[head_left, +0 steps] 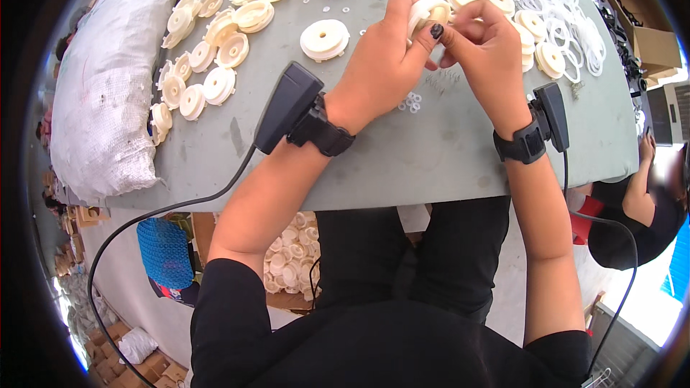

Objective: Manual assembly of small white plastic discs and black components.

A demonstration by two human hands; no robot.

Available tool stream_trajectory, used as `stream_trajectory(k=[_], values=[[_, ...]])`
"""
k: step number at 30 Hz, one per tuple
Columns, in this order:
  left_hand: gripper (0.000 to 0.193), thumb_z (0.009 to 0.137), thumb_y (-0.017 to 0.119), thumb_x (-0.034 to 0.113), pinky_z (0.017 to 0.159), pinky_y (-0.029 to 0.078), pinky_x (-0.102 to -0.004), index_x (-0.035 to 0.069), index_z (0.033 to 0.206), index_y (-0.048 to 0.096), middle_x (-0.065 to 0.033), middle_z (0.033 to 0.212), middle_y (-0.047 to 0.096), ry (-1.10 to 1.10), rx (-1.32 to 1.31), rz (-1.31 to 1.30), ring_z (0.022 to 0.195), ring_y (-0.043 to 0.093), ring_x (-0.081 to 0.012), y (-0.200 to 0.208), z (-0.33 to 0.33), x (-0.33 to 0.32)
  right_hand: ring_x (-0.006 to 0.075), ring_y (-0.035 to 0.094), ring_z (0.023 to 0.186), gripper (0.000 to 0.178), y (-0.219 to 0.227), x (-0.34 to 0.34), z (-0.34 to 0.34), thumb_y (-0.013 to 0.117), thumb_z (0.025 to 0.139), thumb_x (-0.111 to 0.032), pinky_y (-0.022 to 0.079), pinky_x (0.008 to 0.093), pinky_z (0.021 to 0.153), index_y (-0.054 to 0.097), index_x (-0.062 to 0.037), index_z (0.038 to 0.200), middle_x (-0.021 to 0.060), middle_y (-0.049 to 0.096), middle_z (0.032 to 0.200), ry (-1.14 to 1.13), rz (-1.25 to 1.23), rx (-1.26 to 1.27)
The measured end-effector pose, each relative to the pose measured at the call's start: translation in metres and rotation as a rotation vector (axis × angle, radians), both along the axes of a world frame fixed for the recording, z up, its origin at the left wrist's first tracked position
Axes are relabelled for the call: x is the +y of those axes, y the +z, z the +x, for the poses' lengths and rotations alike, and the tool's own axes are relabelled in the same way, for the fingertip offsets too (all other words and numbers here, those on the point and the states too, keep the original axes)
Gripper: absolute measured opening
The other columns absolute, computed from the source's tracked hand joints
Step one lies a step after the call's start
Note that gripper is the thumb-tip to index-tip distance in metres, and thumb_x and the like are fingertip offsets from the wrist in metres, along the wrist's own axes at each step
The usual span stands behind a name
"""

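Pinching a cream flanged disc [429, 10] at upper centre, the left hand [384, 57] sits beside the right hand [491, 50], whose grip I cannot tell.

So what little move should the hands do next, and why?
Perhaps the right hand should press gently on the rim of the off-white, round plastic piece: the left hand grips it, and the right hand is bunched close. Whether the right hand pinches anything is unclear.
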State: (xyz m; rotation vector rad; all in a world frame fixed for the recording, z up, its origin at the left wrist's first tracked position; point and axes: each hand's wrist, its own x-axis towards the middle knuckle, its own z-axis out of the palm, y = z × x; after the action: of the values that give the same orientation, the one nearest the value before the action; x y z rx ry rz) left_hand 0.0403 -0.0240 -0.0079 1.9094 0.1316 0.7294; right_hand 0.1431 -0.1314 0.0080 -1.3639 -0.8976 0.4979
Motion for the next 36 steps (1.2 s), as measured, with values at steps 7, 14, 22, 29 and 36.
stream_trajectory(k=[7, 14, 22, 29, 36], values=[[0.029, 0.094, 0.044, 0.020, 0.074, 0.048, -0.0265, 0.001, 0.112, 0.034, -0.0110, 0.102, 0.054, -0.058, 0.291, -0.012, 0.076, 0.062, -0.0160, 0.011, -0.007, 0.007, 0.0026, 0.036, 0.048, 0.029, -0.013, 0.002, 0.019, 0.067, 0.080, -0.019, 0.031, 0.0184, 0.046, 0.057, 0.0016, 0.097, -0.0059, 0.044, 0.055, -0.021, -0.103, -0.277], [0.026, 0.091, 0.050, 0.017, 0.080, 0.046, -0.0260, 0.001, 0.110, 0.042, -0.0074, 0.104, 0.054, -0.258, 0.047, -0.307, 0.085, 0.061, -0.0142, 0.012, -0.005, 0.027, 0.0013, 0.047, 0.055, 0.031, 0.004, 0.004, 0.007, 0.064, 0.083, -0.022, 0.035, 0.0165, 0.048, 0.053, 0.0022, 0.100, -0.0032, 0.053, 0.059, 0.062, -0.133, -0.090], [0.033, 0.083, 0.063, 0.018, 0.082, 0.052, -0.0291, 0.004, 0.111, 0.053, -0.0038, 0.103, 0.060, -0.292, 0.109, -0.730, 0.097, 0.058, -0.0123, 0.009, -0.006, 0.031, 0.0033, 0.048, 0.051, 0.026, 0.008, 0.002, 0.003, 0.062, 0.084, -0.016, 0.035, 0.0174, 0.046, 0.050, -0.0006, 0.101, 0.0005, 0.056, 0.060, 0.067, -0.172, -0.010], [0.028, 0.088, 0.056, 0.015, 0.086, 0.050, -0.0339, 0.004, 0.113, 0.051, -0.0071, 0.108, 0.059, -0.215, -0.214, -0.695, 0.099, 0.059, -0.0179, 0.023, -0.022, 0.074, 0.0038, 0.051, 0.061, 0.029, 0.009, 0.004, 0.005, 0.063, 0.082, -0.012, 0.040, 0.0194, 0.056, 0.053, -0.0040, 0.109, -0.0012, 0.057, 0.066, 0.033, -0.125, -0.147], [0.033, 0.088, 0.055, 0.013, 0.095, 0.046, -0.0397, 0.002, 0.117, 0.046, -0.0119, 0.114, 0.055, -0.251, -0.429, -0.767, 0.108, 0.055, -0.0261, 0.018, -0.032, 0.113, 0.0197, 0.054, 0.072, 0.013, 0.005, 0.015, -0.011, 0.067, 0.070, -0.008, 0.044, 0.0318, 0.067, 0.064, -0.0031, 0.082, 0.0057, 0.058, 0.072, 0.192, -0.351, -0.656]])
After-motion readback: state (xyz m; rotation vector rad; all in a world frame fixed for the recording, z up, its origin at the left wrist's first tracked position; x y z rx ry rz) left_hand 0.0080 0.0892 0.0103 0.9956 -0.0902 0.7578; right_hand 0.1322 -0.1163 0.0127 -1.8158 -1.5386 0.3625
